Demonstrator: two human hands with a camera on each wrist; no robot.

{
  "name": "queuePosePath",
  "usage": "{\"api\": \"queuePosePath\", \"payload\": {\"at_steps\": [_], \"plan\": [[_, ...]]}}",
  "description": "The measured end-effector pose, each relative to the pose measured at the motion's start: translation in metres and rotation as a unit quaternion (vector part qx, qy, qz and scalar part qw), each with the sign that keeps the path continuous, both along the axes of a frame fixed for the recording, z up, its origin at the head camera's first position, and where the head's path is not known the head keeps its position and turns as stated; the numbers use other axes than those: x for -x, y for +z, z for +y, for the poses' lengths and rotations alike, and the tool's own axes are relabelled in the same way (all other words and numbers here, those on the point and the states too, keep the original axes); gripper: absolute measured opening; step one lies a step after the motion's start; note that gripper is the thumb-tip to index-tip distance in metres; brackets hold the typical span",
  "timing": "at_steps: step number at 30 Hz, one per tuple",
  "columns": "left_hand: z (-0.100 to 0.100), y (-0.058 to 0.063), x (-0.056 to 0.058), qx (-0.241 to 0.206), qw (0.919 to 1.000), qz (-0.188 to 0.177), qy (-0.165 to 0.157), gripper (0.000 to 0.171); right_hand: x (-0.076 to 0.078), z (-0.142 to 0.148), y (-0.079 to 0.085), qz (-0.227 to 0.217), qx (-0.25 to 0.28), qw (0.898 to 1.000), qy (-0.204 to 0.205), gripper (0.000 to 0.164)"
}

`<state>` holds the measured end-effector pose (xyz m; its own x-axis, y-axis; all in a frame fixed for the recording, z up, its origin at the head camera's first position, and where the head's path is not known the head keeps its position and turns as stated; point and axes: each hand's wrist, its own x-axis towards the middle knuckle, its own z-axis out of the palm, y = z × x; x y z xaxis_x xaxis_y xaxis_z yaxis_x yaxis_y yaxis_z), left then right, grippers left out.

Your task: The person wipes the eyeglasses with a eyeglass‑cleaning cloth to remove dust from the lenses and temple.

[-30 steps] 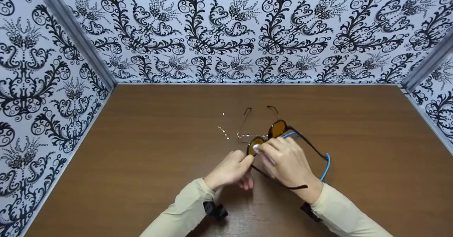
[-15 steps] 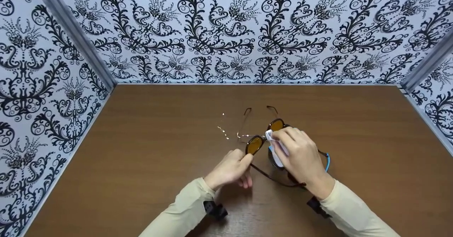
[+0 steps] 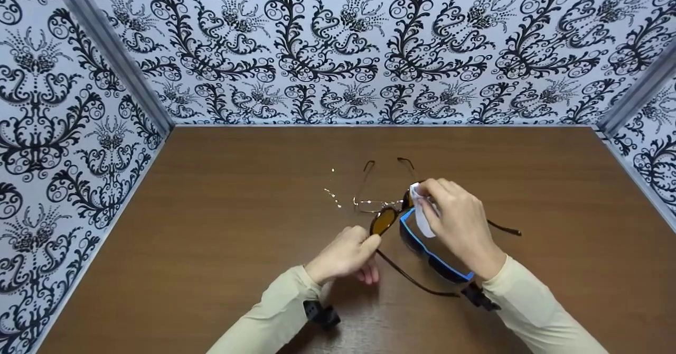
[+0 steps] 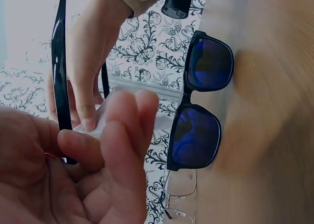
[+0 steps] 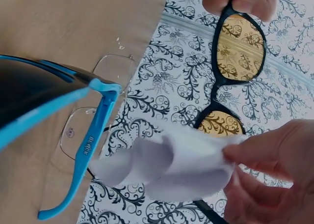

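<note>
My left hand [image 3: 346, 253] pinches a pair of dark-framed sunglasses [image 3: 384, 221] with amber lenses by one outer corner, holding them up over the table. The right hand [image 3: 457, 219] pinches a white cloth [image 5: 181, 165] at the other lens. In the right wrist view the cloth covers part of that lens [image 5: 221, 122], and its loose end hangs down. Below my hands, blue-and-black sunglasses [image 3: 433, 253] rest on the wooden table; the left wrist view shows their dark bluish lenses [image 4: 198, 135]. Thin wire-rimmed eyeglasses [image 3: 369, 206] lie just behind the amber pair.
The brown table [image 3: 253, 185] meets a patterned wall [image 3: 338, 53] at the back, with another such wall on each side. Small bright specks [image 3: 334, 198] show on the table left of the wire-rimmed eyeglasses.
My right hand has moved from the near lens across to the far lens with the cloth, uncovering the blue-and-black sunglasses. The left hand keeps its grip and the amber sunglasses have turned slightly.
</note>
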<state>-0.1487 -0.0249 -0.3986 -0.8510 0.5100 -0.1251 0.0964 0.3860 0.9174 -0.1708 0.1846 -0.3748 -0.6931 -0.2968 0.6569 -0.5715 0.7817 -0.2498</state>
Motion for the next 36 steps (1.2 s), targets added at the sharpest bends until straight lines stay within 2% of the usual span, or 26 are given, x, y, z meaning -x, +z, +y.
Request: {"api": "queuePosePath", "payload": {"at_steps": [3, 6, 9, 11, 13, 16, 19, 21, 24, 29, 34, 36], "plan": [[0.0, 0.001, 0.0, -0.003, 0.9999, -0.01, 0.002, 0.038, 0.002, 0.0, -0.003, 0.007, -0.012, 0.999, 0.034, 0.016], [-0.002, 0.003, -0.001, -0.001, 0.9999, -0.016, 0.007, 0.037, 0.001, 0.002, -0.004, -0.002, -0.05, 0.997, 0.058, 0.019], [-0.004, 0.006, -0.001, 0.007, 0.9999, -0.008, 0.007, 0.037, 0.0, 0.005, -0.006, -0.015, -0.094, 0.993, 0.065, 0.022], [-0.004, 0.007, -0.002, 0.013, 0.9999, 0.0, 0.005, 0.037, 0.0, 0.007, -0.007, -0.016, -0.1, 0.993, 0.055, 0.023], [-0.004, 0.007, -0.002, 0.015, 0.9999, 0.001, 0.002, 0.036, -0.001, 0.008, -0.008, -0.011, -0.08, 0.996, 0.034, 0.022], [-0.004, 0.007, -0.003, 0.013, 0.9999, -0.004, 0.0, 0.036, 0.0, 0.01, -0.008, 0.012, -0.022, 1.0, 0.001, 0.021], [-0.003, 0.007, -0.004, 0.006, 1.0, -0.007, 0.001, 0.036, 0.001, 0.01, -0.006, 0.044, 0.029, 0.999, -0.009, 0.018], [-0.002, 0.007, -0.005, 0.003, 1.0, -0.007, 0.001, 0.037, 0.002, 0.009, -0.005, 0.06, 0.052, 0.997, 0.005, 0.016], [-0.001, 0.008, -0.005, 0.001, 0.9999, -0.011, 0.0, 0.037, 0.004, 0.008, -0.004, 0.074, 0.065, 0.994, 0.055, 0.016], [0.001, 0.009, -0.005, -0.014, 0.9995, -0.027, 0.004, 0.035, 0.005, 0.007, -0.003, 0.089, 0.026, 0.988, 0.124, 0.02], [0.0, 0.008, -0.005, -0.024, 0.9991, -0.034, 0.002, 0.033, 0.004, 0.011, -0.007, 0.102, -0.02, 0.985, 0.137, 0.018], [0.001, 0.008, -0.005, -0.023, 0.9992, -0.033, -0.001, 0.035, 0.003, 0.012, -0.009, 0.099, -0.019, 0.986, 0.13, 0.017]]}}
